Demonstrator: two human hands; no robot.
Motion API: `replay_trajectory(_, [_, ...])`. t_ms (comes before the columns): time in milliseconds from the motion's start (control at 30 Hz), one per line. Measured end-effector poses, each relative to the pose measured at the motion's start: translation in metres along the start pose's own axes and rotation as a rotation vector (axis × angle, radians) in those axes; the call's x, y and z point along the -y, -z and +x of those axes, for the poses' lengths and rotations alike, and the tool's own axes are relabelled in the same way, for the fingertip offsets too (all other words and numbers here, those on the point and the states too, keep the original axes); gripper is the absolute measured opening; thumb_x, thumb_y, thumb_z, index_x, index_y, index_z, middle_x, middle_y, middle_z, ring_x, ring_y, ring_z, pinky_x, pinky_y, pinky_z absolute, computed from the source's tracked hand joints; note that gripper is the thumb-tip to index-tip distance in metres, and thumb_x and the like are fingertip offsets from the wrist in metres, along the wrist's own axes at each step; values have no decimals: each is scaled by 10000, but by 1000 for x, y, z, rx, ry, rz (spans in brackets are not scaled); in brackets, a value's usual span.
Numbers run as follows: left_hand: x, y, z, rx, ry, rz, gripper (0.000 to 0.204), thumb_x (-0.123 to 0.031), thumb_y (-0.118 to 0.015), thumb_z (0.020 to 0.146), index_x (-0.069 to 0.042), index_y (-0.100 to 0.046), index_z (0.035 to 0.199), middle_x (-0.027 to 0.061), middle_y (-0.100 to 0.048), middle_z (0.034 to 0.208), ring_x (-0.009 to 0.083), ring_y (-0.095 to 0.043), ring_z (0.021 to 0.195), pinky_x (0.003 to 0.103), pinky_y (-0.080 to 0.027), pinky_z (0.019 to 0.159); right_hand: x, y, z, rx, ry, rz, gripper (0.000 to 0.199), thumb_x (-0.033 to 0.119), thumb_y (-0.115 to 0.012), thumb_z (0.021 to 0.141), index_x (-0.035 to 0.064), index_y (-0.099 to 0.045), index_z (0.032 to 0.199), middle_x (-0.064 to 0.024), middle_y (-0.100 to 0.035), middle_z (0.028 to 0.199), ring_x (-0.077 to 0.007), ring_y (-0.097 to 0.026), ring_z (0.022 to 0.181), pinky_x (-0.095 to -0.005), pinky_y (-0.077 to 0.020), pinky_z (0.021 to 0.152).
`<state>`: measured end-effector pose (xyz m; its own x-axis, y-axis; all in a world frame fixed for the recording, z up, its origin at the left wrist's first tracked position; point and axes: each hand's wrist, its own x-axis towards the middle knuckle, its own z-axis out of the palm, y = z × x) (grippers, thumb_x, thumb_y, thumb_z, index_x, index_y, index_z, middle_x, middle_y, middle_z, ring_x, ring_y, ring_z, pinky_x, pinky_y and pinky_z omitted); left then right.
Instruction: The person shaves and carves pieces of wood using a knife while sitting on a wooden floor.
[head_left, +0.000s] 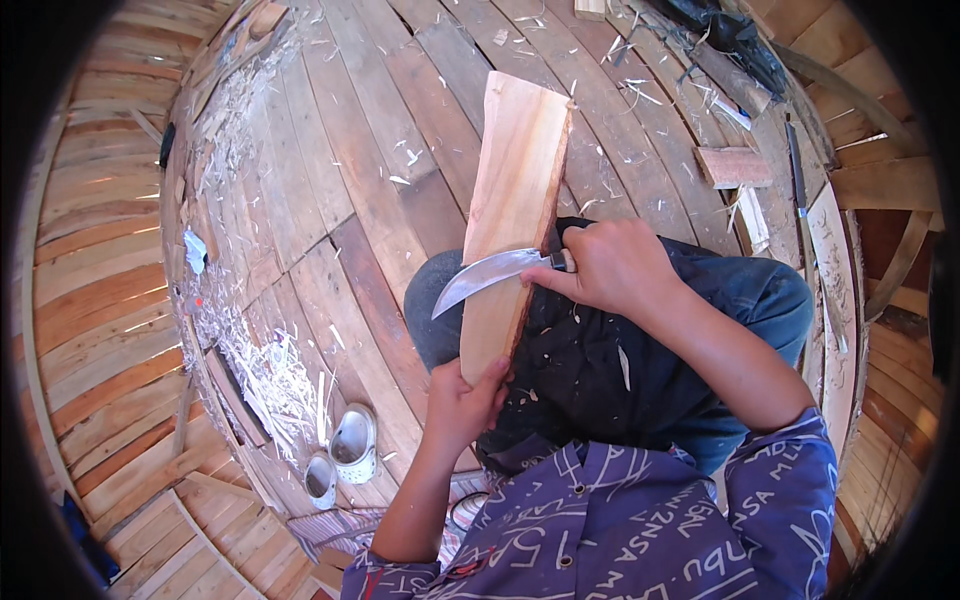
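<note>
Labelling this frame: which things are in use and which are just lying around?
In use:
- wooden board, left hand steadying its near end
- curved knife, right hand gripping its handle

Lying about:
- pair of clogs
- wood shavings
- small wood block

No packages, labels, signs or screens are in view.

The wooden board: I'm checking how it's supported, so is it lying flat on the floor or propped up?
Propped up: the wooden board slants, its near end gripped by the left hand over the lap.
</note>
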<state>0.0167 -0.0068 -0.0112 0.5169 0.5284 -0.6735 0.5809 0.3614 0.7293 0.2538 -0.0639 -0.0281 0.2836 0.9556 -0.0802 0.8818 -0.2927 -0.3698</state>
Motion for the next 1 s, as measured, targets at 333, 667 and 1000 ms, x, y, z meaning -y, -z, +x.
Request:
replay_trajectory(333, [-2, -2, -4, -9, 10, -18, 292, -225, -580, 955, 23, -574, 801, 10, -477, 517, 95, -431, 356, 235, -336, 339, -91, 15, 60, -383, -505, 32, 786, 756, -465, 801, 12, -685, 676, -208, -642, 645, -375, -654, 628, -456, -508, 581])
replay_trajectory(667, [-1, 0, -1, -8, 26, -22, 282, -216, -585, 954, 27, -578, 811, 13, -475, 520, 101, -452, 374, 248, -345, 336, -17, -8, 7, -138, -34, -1, 740, 735, -486, 804, 51, -674, 597, -159, -594, 532, -330, -634, 529, -413, -494, 498])
replay_trajectory(1000, [-7, 3, 4, -2, 69, -95, 303, -235, -601, 945, 33, -575, 806, 18, -485, 528, 103, -451, 373, 251, -358, 337, -24, -14, 50, -164, -70, -34, 698, 731, -537, 774, 53, -658, 663, -154, -616, 584, -326, -637, 562, -439, -484, 520])
